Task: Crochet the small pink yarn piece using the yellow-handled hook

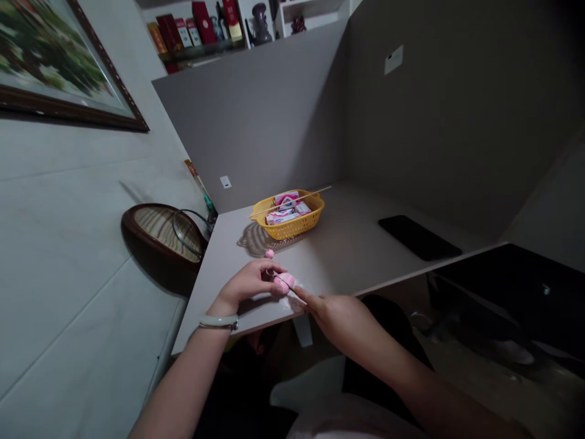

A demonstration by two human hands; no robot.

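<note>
**A:** What's the overall setting?

**B:** A pale laminate desk (329, 256) sits in a corner of smooth grey partition panels (256, 122), below a framed painting (59, 61) in a dark carved frame.

**A:** What's lying around?

**B:** A round woven tray (162, 235) with a glossy dark wooden rim stands just left of the desk. On the desk are a flat black slab (418, 236) and a yellow plastic lattice basket (292, 228) of printed cardboard boxes (283, 213), with a slim wooden skewer (292, 201) across it.

**A:** And the hands?

**B:** Near the desk's front edge, the left hand (249, 283), wearing a pale polished bangle (218, 322), curls around a soft pink lump (284, 281). A small pink ball (269, 253) sits just above it. The right hand (331, 314) reaches in, its fingertips (299, 294) pinched together against the lump; I can't tell whether they grip anything.
</note>
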